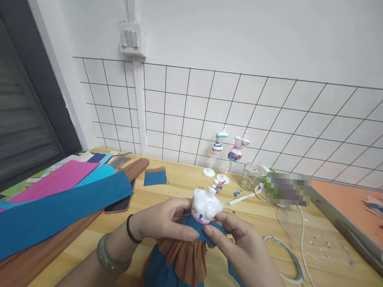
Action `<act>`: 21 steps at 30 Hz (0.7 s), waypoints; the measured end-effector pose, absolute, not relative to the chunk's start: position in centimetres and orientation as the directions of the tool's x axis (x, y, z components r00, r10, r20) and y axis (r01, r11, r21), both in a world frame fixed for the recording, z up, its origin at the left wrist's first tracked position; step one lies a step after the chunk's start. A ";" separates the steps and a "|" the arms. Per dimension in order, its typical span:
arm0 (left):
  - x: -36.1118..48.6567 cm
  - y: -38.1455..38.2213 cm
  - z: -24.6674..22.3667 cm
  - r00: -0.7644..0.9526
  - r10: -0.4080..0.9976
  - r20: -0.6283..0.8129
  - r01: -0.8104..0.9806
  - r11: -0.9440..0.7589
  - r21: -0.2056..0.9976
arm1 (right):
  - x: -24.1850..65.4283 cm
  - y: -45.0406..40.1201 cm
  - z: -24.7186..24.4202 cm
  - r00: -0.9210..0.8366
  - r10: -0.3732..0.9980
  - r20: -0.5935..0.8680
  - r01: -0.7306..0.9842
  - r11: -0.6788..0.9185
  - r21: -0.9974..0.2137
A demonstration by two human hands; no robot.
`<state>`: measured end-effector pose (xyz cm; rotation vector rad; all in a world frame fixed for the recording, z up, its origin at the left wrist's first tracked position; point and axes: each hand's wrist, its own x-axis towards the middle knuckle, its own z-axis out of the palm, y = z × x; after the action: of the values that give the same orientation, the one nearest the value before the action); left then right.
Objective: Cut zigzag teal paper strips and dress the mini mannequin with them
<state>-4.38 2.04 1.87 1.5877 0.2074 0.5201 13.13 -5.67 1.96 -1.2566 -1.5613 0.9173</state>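
Note:
Between my hands stands a small white dress form, with blue crepe paper wrapped about its waist. My left hand presses the paper from the left, thumb across its front. From the other side my right hand pinches the blue paper near the waist. A pleated brown paper ruffle hangs just below my fingers, over a full blue skirt. A loose blue strip trails down behind my right wrist. The fingertips behind the form are partly hidden.
Coloured paper sheets lie at the left, partly over a phone. Two small dress forms stand by the wall grid. A clear round container, a tape roll and a white cable are at the right.

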 end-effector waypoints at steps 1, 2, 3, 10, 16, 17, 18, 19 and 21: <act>-4.3 2.0 1.9 0.881 0.423 0.211 -0.179 -0.114 0.977 | 13.2 -5.6 1.9 -0.066 0.979 0.193 0.310 0.204 -0.929; -4.3 2.0 2.0 0.884 0.415 0.215 -0.176 -0.129 0.976 | 13.2 -5.6 1.8 -0.057 0.979 0.197 0.310 0.205 -0.928; -4.2 2.0 2.0 0.887 0.410 0.213 -0.170 -0.138 0.976 | 13.3 -5.5 1.7 -0.051 0.979 0.199 0.309 0.205 -0.929; -4.3 2.0 2.8 0.892 0.388 0.231 -0.180 -0.163 0.970 | 13.3 -5.3 1.5 -0.041 0.981 0.188 0.292 0.192 -0.937; -4.5 2.1 3.0 0.808 0.554 0.201 -0.111 -0.192 0.975 | 13.4 -5.2 1.4 -0.008 0.984 0.178 0.276 0.174 -0.945; -4.5 2.2 3.0 0.797 0.573 0.192 -0.078 -0.218 0.973 | 13.4 -5.1 1.3 -0.009 0.985 0.175 0.274 0.170 -0.946; -4.5 2.2 2.9 0.785 0.590 0.187 -0.049 -0.241 0.969 | 13.5 -5.1 1.3 -0.012 0.985 0.172 0.272 0.168 -0.947; -4.5 2.2 2.8 0.774 0.605 0.185 -0.028 -0.260 0.965 | 13.5 -5.0 1.3 -0.017 0.985 0.169 0.270 0.167 -0.948; -4.4 2.2 2.8 0.760 0.623 0.186 -0.014 -0.270 0.963 | 13.5 -5.0 1.2 -0.027 0.986 0.165 0.266 0.166 -0.950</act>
<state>-4.41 2.19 2.79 1.7520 0.4789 0.6572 13.54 -4.99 1.24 -1.2712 -1.4823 0.9459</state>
